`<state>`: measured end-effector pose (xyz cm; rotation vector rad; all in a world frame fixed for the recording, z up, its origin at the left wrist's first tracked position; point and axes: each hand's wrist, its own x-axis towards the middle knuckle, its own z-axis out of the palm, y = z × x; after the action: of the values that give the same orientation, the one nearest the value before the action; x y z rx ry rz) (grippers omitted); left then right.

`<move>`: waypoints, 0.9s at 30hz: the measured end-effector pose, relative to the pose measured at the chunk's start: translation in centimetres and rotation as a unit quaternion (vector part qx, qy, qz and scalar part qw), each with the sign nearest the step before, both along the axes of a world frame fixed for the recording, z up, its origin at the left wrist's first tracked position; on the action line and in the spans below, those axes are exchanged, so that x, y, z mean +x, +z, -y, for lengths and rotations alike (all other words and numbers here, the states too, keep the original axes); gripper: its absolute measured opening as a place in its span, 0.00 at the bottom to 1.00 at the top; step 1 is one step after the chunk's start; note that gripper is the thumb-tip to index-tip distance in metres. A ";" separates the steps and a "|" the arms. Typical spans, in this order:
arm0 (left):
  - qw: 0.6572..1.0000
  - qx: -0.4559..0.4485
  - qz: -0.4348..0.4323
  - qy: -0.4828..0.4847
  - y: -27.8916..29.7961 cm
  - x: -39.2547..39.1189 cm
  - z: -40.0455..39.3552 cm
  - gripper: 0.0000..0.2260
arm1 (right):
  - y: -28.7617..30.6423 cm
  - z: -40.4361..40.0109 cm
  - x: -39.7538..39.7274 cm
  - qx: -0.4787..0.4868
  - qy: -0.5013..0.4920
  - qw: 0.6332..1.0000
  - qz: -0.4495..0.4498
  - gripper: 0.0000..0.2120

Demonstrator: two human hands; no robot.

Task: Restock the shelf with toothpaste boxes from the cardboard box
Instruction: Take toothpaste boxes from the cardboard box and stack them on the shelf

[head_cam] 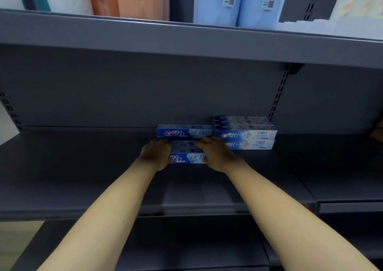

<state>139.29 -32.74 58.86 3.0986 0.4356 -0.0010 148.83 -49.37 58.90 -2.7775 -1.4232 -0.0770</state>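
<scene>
"Crest" on the blue toothpaste boxes (184,132)

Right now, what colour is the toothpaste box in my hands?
Blue and white, with a red logo, on the toothpaste box, seen from the head view.

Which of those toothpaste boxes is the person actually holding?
The front blue box, nearest the camera. The left hand and right hand grip its ends. The blue box behind and the paler stack to the right sit untouched.

Two blue toothpaste boxes (184,132); two visible white toothpaste boxes (246,135); two hands (155,153).
</scene>
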 end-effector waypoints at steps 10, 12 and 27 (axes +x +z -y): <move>0.999 -0.004 0.043 -0.030 -2.0 3.5 -0.8 0.28 | -1.5 -3.3 2.4 0.047 -0.027 0.998 -0.008 0.22; 0.999 0.006 0.039 -0.033 -2.1 4.1 -1.1 0.29 | -1.6 -3.5 2.7 0.053 -0.041 0.998 -0.012 0.23; 0.997 0.019 0.056 -0.052 -2.4 6.2 -2.8 0.27 | -2.3 -4.8 4.3 0.076 -0.061 0.995 -0.007 0.25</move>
<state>145.52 -29.91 56.45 3.1346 0.2744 0.1802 153.15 -44.58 56.59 -2.7310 -1.1910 -0.1584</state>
